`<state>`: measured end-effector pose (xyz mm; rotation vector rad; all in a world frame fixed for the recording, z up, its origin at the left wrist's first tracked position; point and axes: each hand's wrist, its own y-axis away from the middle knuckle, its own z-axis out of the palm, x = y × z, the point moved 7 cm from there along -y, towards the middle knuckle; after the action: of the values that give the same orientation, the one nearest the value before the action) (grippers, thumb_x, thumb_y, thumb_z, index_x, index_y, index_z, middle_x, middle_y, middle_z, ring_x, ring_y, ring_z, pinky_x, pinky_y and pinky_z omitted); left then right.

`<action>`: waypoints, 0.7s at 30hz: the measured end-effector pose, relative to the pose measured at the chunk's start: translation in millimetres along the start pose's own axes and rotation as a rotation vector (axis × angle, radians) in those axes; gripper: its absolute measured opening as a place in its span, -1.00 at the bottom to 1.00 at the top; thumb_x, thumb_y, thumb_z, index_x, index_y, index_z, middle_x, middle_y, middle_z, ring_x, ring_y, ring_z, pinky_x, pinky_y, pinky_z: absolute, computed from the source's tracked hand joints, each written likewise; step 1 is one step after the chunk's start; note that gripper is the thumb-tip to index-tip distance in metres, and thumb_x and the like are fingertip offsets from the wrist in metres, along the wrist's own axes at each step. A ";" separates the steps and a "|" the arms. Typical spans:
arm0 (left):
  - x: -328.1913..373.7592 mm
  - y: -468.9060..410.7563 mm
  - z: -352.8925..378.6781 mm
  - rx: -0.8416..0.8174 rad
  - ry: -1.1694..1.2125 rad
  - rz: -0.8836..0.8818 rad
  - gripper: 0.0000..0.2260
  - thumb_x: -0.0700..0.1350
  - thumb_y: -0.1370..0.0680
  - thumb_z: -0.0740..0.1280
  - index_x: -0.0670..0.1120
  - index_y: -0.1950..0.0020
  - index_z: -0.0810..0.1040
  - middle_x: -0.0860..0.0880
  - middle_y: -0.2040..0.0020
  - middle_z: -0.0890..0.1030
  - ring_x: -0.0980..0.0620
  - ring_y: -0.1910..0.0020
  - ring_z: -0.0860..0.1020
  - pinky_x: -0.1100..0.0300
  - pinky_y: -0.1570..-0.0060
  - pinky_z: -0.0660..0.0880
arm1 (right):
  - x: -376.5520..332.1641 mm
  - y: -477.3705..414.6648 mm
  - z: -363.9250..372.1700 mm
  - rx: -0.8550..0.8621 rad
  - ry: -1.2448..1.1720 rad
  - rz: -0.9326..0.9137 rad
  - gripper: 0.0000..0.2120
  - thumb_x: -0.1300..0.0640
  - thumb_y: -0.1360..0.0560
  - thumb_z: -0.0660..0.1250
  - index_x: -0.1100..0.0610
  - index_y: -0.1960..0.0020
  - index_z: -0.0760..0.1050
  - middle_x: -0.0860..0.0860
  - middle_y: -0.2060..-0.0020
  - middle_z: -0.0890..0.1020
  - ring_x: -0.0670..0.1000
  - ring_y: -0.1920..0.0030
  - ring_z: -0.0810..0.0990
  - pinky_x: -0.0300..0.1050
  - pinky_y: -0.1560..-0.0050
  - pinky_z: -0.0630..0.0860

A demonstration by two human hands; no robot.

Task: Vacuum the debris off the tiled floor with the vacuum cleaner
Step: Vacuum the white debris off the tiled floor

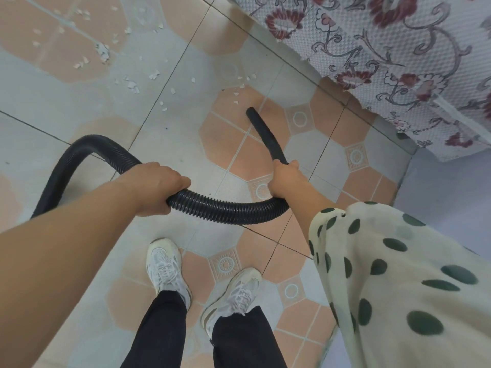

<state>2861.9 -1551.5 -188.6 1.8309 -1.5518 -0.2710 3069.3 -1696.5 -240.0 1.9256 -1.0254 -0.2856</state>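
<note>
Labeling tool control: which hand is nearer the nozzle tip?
Right. The right hand grips the wand leading to the nozzle tip; the left hand holds the ribbed hose farther back, lower left.

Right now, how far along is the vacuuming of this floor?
Done: the tiles around the shoes show no flakes. In hand: the left hand holds the ribbed hose, and the right hand holds the nozzle tube, its tip close to the nearest white flakes. Left: most of the job, since flakes lie scattered ahead and to the left.
</note>
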 end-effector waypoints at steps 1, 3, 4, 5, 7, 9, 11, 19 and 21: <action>-2.9 -1.9 -3.7 0.006 -0.013 -0.005 -0.86 -0.08 -0.45 0.29 0.06 0.10 0.32 0.10 0.16 0.50 0.04 0.16 0.47 0.27 0.39 0.18 | -1.3 -2.1 -4.0 0.002 0.005 0.002 -0.46 0.28 -0.51 0.22 0.16 -0.46 0.18 0.25 -0.28 0.26 0.22 0.01 0.54 -0.01 0.13 0.44; -11.2 -6.2 -8.4 0.017 -0.017 -0.006 -0.85 -0.08 -0.44 0.29 0.06 0.10 0.32 0.09 0.16 0.50 0.04 0.16 0.48 0.23 0.37 0.20 | -9.5 -7.4 -15.0 0.024 0.024 -0.011 -0.46 0.27 -0.52 0.21 0.15 -0.47 0.17 0.25 -0.28 0.27 0.21 0.05 0.53 -0.01 0.13 0.44; -15.4 -6.9 -8.5 0.015 -0.013 -0.012 -0.85 -0.08 -0.44 0.29 0.06 0.10 0.32 0.09 0.16 0.50 0.04 0.16 0.48 0.22 0.35 0.21 | -14.8 -9.5 -20.6 0.033 0.037 -0.021 -0.47 0.27 -0.53 0.20 0.14 -0.47 0.17 0.25 -0.28 0.27 0.20 0.08 0.51 0.00 0.12 0.43; -17.9 -6.4 -7.5 0.012 -0.007 -0.019 -0.85 -0.08 -0.44 0.29 0.06 0.10 0.32 0.09 0.16 0.50 0.04 0.15 0.49 0.23 0.37 0.21 | -19.0 -10.5 -24.6 0.039 0.051 -0.033 -0.48 0.28 -0.54 0.18 0.14 -0.47 0.17 0.25 -0.28 0.27 0.19 0.11 0.49 0.00 0.12 0.42; -24.8 -4.1 -5.8 0.011 0.008 -0.028 -0.84 -0.08 -0.44 0.29 0.07 0.10 0.31 0.09 0.15 0.50 0.03 0.14 0.49 0.27 0.40 0.17 | -28.2 -13.4 -30.8 0.039 0.062 -0.044 -0.49 0.28 -0.54 0.17 0.14 -0.47 0.18 0.26 -0.30 0.26 0.20 0.11 0.47 0.01 0.13 0.42; -33.4 -2.0 -6.5 0.019 0.024 -0.033 -0.84 -0.08 -0.44 0.29 0.07 0.10 0.32 0.09 0.16 0.50 0.04 0.15 0.49 0.24 0.37 0.20 | -35.0 -16.0 -35.7 0.035 0.047 -0.038 -0.48 0.29 -0.53 0.18 0.14 -0.47 0.18 0.26 -0.30 0.25 0.20 0.11 0.47 0.00 0.13 0.43; -40.5 -1.1 -9.5 0.020 0.037 -0.038 -0.84 -0.08 -0.43 0.29 0.07 0.11 0.31 0.09 0.17 0.49 0.04 0.16 0.48 0.20 0.30 0.25 | -36.7 -16.4 -37.8 0.035 0.012 -0.022 -0.47 0.29 -0.53 0.19 0.14 -0.47 0.19 0.25 -0.29 0.26 0.18 0.12 0.48 -0.01 0.13 0.44; -46.2 -15.5 -31.5 0.014 0.043 -0.035 -0.83 -0.09 -0.43 0.28 0.06 0.11 0.29 0.09 0.19 0.46 0.02 0.19 0.46 0.20 0.38 0.21 | -23.7 -24.2 -56.5 0.053 -0.046 0.050 -0.55 0.26 -0.53 0.21 0.14 -0.40 0.26 0.21 -0.24 0.29 0.14 0.15 0.48 -0.02 0.16 0.44; -49.3 -23.7 -33.9 0.022 0.067 -0.046 -0.84 -0.10 -0.42 0.28 0.06 0.12 0.30 0.09 0.20 0.47 0.03 0.21 0.47 0.20 0.39 0.22 | -25.5 -34.7 -66.9 0.063 -0.020 0.020 -0.54 0.26 -0.53 0.20 0.14 -0.42 0.25 0.23 -0.24 0.29 0.16 0.12 0.49 -0.02 0.14 0.44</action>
<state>2887.1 -1492.5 -192.6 1.8757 -1.4742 -0.2124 3109.4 -1628.0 -235.2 1.9706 -1.0779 -0.2644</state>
